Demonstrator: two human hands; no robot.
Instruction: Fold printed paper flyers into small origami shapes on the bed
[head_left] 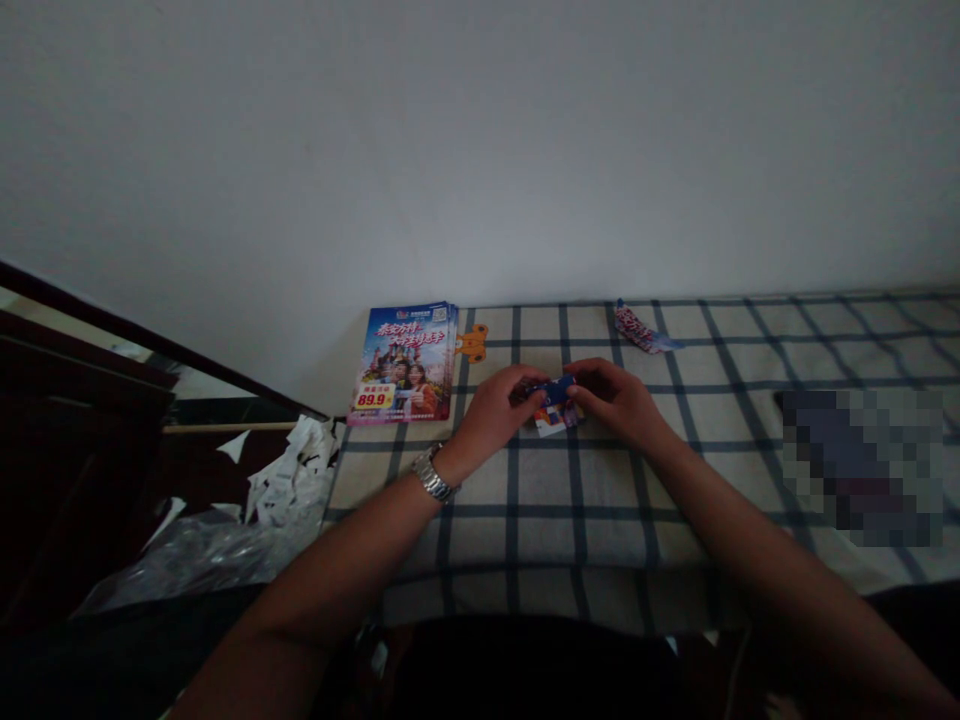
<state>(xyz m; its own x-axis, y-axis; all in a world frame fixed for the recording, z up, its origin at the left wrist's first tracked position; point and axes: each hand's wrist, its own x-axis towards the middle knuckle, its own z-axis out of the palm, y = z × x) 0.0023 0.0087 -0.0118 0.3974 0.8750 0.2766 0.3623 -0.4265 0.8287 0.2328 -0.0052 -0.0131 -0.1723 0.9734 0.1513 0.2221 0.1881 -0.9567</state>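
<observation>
Both hands meet over a small folded piece of colourful printed paper (pixel 556 404), blue on top with white and orange below. My left hand (pixel 499 405), with a metal watch on its wrist, pinches the paper's left end. From the other side my right hand (pixel 611 395) pinches its right end. The paper rests on or just above the checked cloth (pixel 570 500).
A stack of colourful flyers (pixel 405 362) lies at the cloth's far left corner, with a small orange paper figure (pixel 472 342) beside it. One folded paper piece (pixel 639 328) lies near the wall. Crumpled white scraps and a clear plastic bag (pixel 247 520) sit off the left edge.
</observation>
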